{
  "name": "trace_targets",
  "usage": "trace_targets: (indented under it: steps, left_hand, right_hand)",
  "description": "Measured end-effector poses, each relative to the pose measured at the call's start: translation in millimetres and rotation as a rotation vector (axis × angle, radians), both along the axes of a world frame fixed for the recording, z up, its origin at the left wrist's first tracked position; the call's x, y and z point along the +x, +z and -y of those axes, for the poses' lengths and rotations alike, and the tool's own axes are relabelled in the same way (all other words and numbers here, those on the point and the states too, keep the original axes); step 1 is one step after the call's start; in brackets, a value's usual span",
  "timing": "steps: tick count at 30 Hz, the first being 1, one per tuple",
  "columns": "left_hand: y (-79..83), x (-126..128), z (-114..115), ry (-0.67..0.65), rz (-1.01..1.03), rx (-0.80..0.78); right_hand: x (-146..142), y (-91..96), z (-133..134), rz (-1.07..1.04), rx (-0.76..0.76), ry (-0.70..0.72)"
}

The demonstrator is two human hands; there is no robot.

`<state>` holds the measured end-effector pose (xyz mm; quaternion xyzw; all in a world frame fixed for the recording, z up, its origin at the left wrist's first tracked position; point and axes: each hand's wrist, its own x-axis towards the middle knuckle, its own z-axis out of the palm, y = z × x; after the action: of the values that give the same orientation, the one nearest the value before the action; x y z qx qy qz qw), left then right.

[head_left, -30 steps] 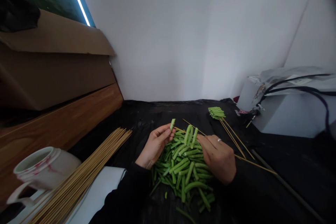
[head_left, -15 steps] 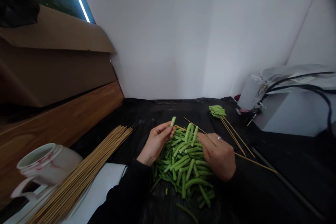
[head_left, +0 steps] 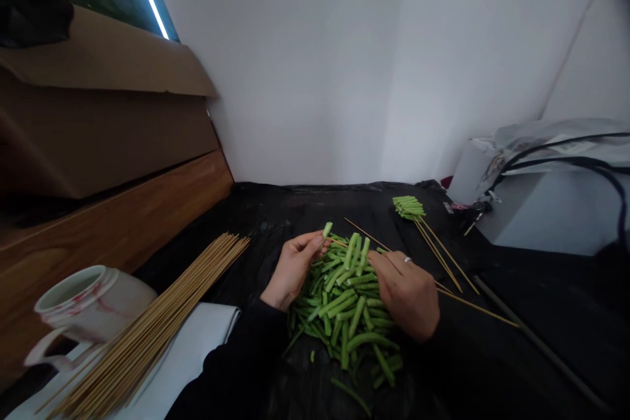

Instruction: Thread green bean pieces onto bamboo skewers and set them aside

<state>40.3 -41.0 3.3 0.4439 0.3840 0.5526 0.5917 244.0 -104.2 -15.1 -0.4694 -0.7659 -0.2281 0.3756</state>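
My left hand [head_left: 295, 267] pinches a short cut piece of green bean [head_left: 327, 230] between thumb and fingers. My right hand [head_left: 407, 292], with a ring on one finger, is closed around a thin bamboo skewer. Several bean pieces [head_left: 353, 251] sit side by side on that skewer, just left of my right fingers. The skewer's far tip points at the bean piece in my left hand; whether it has entered the piece is hard to see. Below both hands lies a heap of cut green beans [head_left: 344, 315] on black plastic sheeting [head_left: 305, 207].
Finished bean skewers [head_left: 408, 206] lie at the back right, and a loose skewer [head_left: 485, 310] lies nearer. At left are a bundle of bamboo skewers [head_left: 162, 321], white paper [head_left: 211, 328], a mug [head_left: 93, 302] and a cardboard box [head_left: 113, 131]. A white box [head_left: 551, 210] with cables stands right.
The bean piece in my left hand has tilted and dropped slightly. The beans on the skewer have shifted slightly left with my right hand. The heap looks the same.
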Motion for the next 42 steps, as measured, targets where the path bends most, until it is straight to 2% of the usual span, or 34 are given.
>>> trace_targets:
  steps: [4,13,25,36,42]
  left_hand:
    - [1.8,0.4,2.4,-0.063,0.021,-0.002]
    - [4.4,0.2,4.3,-0.101,0.014,0.004]
    - [4.3,-0.9,2.9,-0.106,0.077,-0.01]
    - [0.8,0.3,4.1,-0.088,-0.046,0.039]
    - [-0.7,2.7,4.9,-0.091,-0.033,0.055]
  right_hand:
    - [-0.5,-3.0,-0.4,-0.026,-0.013,0.021]
    - [-1.3,-4.0,-0.1,-0.102,-0.063,0.08]
    - [-3.5,-7.0,0.7,-0.104,-0.05,0.098]
    - [-3.5,-10.2,0.1,-0.088,-0.067,0.079]
    - [-3.8,-10.6,0.1,-0.089,-0.073,0.079]
